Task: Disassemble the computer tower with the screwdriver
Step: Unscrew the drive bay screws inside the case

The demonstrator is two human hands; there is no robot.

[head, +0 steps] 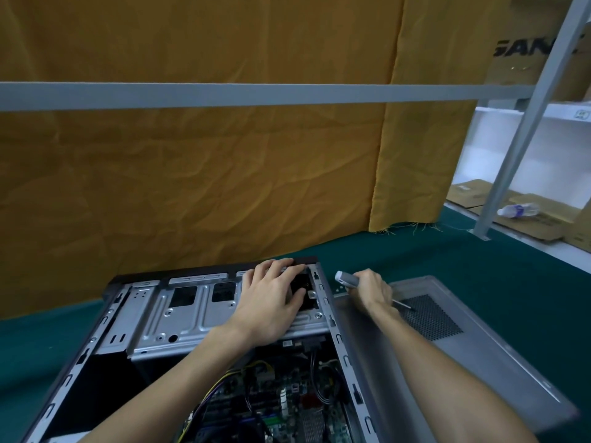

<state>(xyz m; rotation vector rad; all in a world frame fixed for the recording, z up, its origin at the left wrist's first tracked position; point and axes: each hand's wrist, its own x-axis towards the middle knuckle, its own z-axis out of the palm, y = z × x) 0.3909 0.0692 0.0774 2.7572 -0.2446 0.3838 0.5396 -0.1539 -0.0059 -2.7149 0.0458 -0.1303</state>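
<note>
The computer tower (pixel 179 318) lies on its side on the green table, its side open. A metal drive cage fills its far half, and the motherboard (pixel 275 407) with cables shows at the near end. My left hand (pixel 271 298) lies on the drive cage near the far right corner, fingers spread over a black part there. My right hand (pixel 371 289) grips the grey-handled screwdriver (pixel 347 279) just right of the case edge; its thin shaft pokes out over the removed side panel (pixel 447 353).
The grey side panel with a mesh vent lies flat right of the tower. An orange cloth (pixel 192 171) hangs behind the green table (pixel 479 260). A metal frame post (pixel 518 139) stands at the right, with cardboard boxes and a plastic bottle (pixel 518 210) beyond.
</note>
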